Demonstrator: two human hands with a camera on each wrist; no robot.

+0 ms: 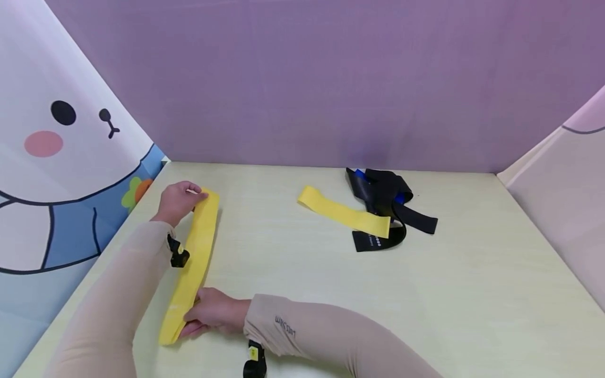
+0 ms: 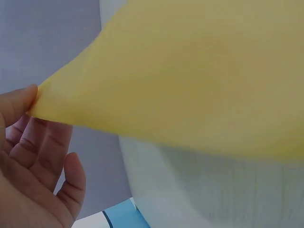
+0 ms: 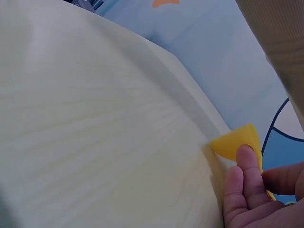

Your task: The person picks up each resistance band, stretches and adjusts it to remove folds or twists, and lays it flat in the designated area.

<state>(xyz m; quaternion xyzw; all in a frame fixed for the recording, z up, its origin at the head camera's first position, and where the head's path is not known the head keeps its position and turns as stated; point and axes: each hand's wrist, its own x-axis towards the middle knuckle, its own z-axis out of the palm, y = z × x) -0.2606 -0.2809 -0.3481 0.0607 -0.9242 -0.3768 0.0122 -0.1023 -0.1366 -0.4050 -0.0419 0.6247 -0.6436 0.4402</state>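
Note:
A long yellow resistance band [image 1: 200, 247] stretches lengthwise along the left side of the table. At its far end my left hand [image 1: 177, 202] pinches a corner. In the left wrist view the thumb and forefinger of the left hand [image 2: 40, 156] nip the band's edge [image 2: 180, 80], while the other fingers are loosely bent beneath. Close to the near end, my right hand [image 1: 215, 311] holds the band's right edge. The right wrist view has the band's end [image 3: 235, 141] between thumb and fingers of the right hand [image 3: 261, 194], its tip bending over the fingertips.
A second, shorter-looking yellow band [image 1: 342, 212] lies at the table's back centre. It overlaps a heap of black bands [image 1: 378, 191] with bits of blue [image 1: 400, 198] showing. A purple backdrop [image 1: 302, 84] closes off the rear, and a printed cartoon cloth [image 1: 71, 173] hangs at left.

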